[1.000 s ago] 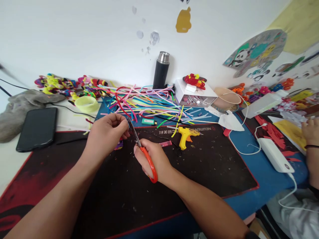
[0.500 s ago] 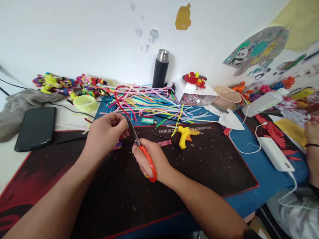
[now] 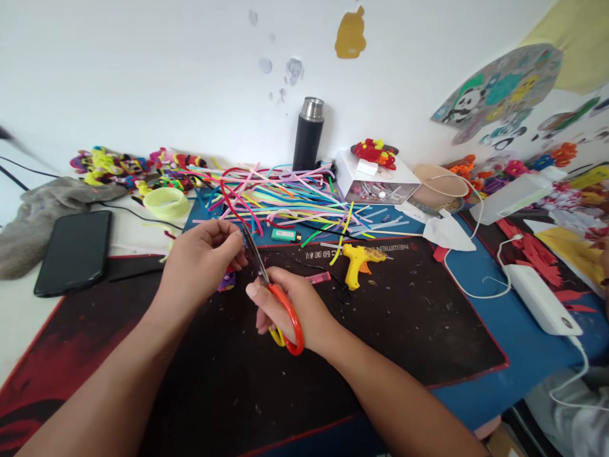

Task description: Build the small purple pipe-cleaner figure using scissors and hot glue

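Note:
My right hand (image 3: 290, 304) grips a pair of scissors (image 3: 288, 317) with one orange-red and one yellow handle loop. Their metal blades point up and away, with the tips beside the fingers of my left hand (image 3: 204, 257). That hand is closed in a pinch over the dark mat (image 3: 333, 362); what sits between its fingertips is hidden. Just below those fingers shows a small purple piece (image 3: 227, 280), partly covered by the hand. A heap of coloured pipe cleaners (image 3: 285, 197) lies behind both hands.
To the right are a yellow glue gun (image 3: 356, 263), a white power bank (image 3: 542, 298) with a cable, and a white box (image 3: 380, 178). A black flask (image 3: 308, 133) stands by the wall. At left lie a phone (image 3: 73, 252) and a tape roll (image 3: 166, 203).
The right thumb has lifted away from the scissors' handle, and the yellow loop shows more. My left hand keeps its pinch. The co-worker's hand at the right edge has mostly left view.

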`<state>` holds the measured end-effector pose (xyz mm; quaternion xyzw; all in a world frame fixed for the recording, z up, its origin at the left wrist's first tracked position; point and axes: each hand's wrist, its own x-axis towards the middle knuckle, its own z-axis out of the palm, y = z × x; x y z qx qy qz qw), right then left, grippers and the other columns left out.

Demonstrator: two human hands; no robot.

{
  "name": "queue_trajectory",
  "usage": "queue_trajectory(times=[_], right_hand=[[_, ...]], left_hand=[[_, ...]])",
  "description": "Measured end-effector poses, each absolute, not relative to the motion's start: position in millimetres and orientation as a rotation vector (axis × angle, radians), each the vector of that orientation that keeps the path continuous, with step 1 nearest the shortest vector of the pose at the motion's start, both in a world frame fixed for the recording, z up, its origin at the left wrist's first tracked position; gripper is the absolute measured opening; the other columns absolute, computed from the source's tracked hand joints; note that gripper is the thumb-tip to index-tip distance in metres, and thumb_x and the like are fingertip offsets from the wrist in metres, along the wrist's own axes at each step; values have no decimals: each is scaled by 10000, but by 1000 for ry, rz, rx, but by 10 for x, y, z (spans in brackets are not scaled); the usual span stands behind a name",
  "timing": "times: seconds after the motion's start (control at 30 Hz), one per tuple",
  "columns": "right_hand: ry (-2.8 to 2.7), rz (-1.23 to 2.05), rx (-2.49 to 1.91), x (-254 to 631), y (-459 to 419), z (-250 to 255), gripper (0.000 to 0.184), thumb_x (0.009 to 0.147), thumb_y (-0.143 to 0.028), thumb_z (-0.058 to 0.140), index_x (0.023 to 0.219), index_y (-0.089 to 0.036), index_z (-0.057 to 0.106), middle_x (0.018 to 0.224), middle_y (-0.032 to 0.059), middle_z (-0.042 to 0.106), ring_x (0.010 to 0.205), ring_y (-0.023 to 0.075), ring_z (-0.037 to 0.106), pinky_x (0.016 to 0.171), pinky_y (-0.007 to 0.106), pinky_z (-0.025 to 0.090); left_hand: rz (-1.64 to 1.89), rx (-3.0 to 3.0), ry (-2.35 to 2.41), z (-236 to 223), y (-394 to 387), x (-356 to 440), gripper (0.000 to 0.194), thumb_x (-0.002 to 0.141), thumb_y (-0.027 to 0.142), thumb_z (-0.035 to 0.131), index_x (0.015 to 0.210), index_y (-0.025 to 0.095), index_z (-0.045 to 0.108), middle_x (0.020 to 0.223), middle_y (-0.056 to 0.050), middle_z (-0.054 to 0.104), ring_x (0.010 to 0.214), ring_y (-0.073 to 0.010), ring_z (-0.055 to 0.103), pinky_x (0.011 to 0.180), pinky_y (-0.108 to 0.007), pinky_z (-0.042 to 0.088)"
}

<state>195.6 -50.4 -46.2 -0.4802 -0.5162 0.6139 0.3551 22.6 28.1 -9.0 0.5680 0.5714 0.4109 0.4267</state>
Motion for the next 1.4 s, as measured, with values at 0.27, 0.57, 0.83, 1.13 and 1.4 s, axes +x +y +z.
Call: queue_trajectory(times=[0.27,0.57,0.83,1.13,1.4], right_hand=[[-1155,1820,-1091,1941,-492,-424,668,800,-811,913,1012,-243,632,814,-16,748,786,194,798,804,334,642],[-1091,1799,-1041,1926,-473,-473,719,736,-823,945,1031,-241,643,844,-32,715,761,186,785,798,351,653],[-1075,1807,-1043,1950,-478,-426,763,686,-814,981,1061,-245,638,870,-27,719,794,201,791,830,371,648],[-1112,1798,-1067,1959,-482,-416,745,715,-810,969,1064,-244,634,877,-23,725,805,202,791,846,381,661],[-1093,1802,-1094,1951,-471,-412,757,687,-821,971,1055,-248,640,894,-17,739,799,207,797,850,394,671]], left_hand=[[1030,1431,1420,-93,287,215,207,792,426,706,769,220,705,593,24,712,530,-151,664,529,-247,517],[1085,1350,1363,-101,292,215,176,773,394,734,764,222,701,590,31,706,519,-139,647,509,-234,493],[1073,1364,1365,-105,282,245,196,756,420,736,764,228,700,595,28,707,519,-158,665,510,-255,526],[1028,1389,1392,-80,260,243,198,765,422,733,790,227,702,622,15,724,554,-171,694,557,-267,553],[1023,1408,1391,-101,258,232,196,785,419,738,793,227,700,627,5,731,563,-176,695,564,-271,549]])
